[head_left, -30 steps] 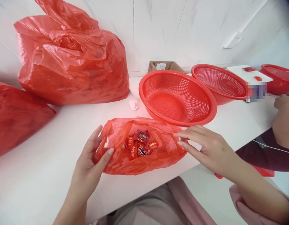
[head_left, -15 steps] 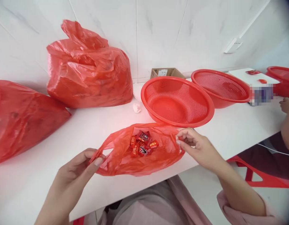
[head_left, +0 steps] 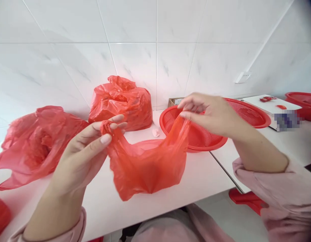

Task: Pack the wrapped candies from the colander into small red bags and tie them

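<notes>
partly hidden: red colander (head_left: 199,141) behind right hand (head_left: 208,112) gripping plastic bag (head_left: 146,168)

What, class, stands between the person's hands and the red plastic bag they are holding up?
Nothing visible does: the left hand and the right hand each pinch a gathered top corner of the red plastic bag directly.
</notes>
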Motion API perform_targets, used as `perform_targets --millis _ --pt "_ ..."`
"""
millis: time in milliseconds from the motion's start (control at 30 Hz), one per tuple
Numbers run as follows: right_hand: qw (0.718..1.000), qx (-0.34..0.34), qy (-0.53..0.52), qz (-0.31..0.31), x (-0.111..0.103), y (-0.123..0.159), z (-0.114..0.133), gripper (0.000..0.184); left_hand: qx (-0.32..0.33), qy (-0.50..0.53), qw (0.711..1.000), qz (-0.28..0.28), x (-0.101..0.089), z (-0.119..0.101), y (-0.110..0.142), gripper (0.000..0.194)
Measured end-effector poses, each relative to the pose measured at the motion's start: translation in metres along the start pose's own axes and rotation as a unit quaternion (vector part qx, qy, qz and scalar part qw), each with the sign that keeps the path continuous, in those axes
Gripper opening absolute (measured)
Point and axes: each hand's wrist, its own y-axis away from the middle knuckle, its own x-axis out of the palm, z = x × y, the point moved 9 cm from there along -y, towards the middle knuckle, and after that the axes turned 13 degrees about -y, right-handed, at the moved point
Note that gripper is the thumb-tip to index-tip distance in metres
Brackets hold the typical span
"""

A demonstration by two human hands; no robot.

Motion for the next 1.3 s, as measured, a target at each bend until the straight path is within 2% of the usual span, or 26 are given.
perform_targets --millis 67,167,267,333,400,467,533,567,633,700,800,900,1033,1133,1200,1300 --pt "0.999 -0.011 -0.040 -0.020 -0.006 -0.011 0.004 0.015 0.012 -0.003 1.000 0.011 -0.001 -0.006 -0.003 0.024" --pt "0.997 -0.015 -0.041 0.057 0.009 -0.027 0.011 0.013 0.012 -0.003 0.999 0.036 -0.004 -0.009 -0.014 0.033" --pt "0.994 -0.038 -0.048 0.095 0.027 -0.040 0.028 0.010 -0.035 -0.061 0.988 0.141 0.013 0.001 -0.027 0.041" --pt "0.988 -0.065 -0.072 0.123 0.046 -0.046 0.044 0.009 -0.075 -0.129 0.964 0.221 0.032 0.012 -0.030 0.047" --pt "0.976 -0.074 -0.078 0.191 0.075 -0.049 0.054 0.008 -0.099 -0.187 0.941 0.263 0.048 0.022 -0.032 0.053" --pt "0.961 -0.070 -0.091 0.252 0.102 -0.049 0.056 0.007 -0.105 -0.228 0.933 0.259 0.058 0.030 -0.037 0.048" --pt "0.949 -0.062 -0.144 0.274 0.118 -0.051 0.053 0.004 -0.118 -0.241 0.931 0.247 0.062 0.040 -0.041 0.029" --pt "0.944 -0.059 -0.181 0.268 0.120 -0.053 0.051 0.006 -0.133 -0.233 0.932 0.242 0.063 0.045 -0.042 0.022" --pt "0.942 -0.054 -0.235 0.233 0.116 -0.056 0.039 0.011 -0.169 -0.192 0.938 0.236 0.061 0.055 -0.043 0.025" --pt "0.948 -0.033 -0.244 0.200 0.110 -0.056 0.020 0.013 -0.199 -0.143 0.945 0.217 0.055 0.062 -0.044 0.028" --pt "0.940 0.031 -0.252 0.227 0.119 -0.046 -0.011 0.015 -0.217 -0.100 0.950 0.199 0.047 0.068 -0.045 0.033" --pt "0.926 0.067 -0.291 0.229 0.125 -0.036 -0.027 0.012 -0.203 -0.086 0.949 0.225 0.051 0.074 -0.045 0.037" --pt "0.947 0.041 -0.288 0.137 0.105 -0.029 -0.017 0.008 -0.172 -0.083 0.957 0.219 0.050 0.073 -0.051 0.032" --pt "0.952 0.026 -0.258 0.163 0.101 -0.018 0.001 0.011 -0.131 -0.127 0.956 0.228 0.047 0.065 -0.053 0.030" --pt "0.955 0.019 -0.244 0.168 0.102 -0.014 0.004 0.013 -0.106 -0.197 0.945 0.240 0.045 0.061 -0.051 0.026" --pt "0.953 0.029 -0.280 0.110 0.108 -0.017 -0.014 0.018 -0.097 -0.291 0.915 0.263 0.046 0.062 -0.043 0.017"
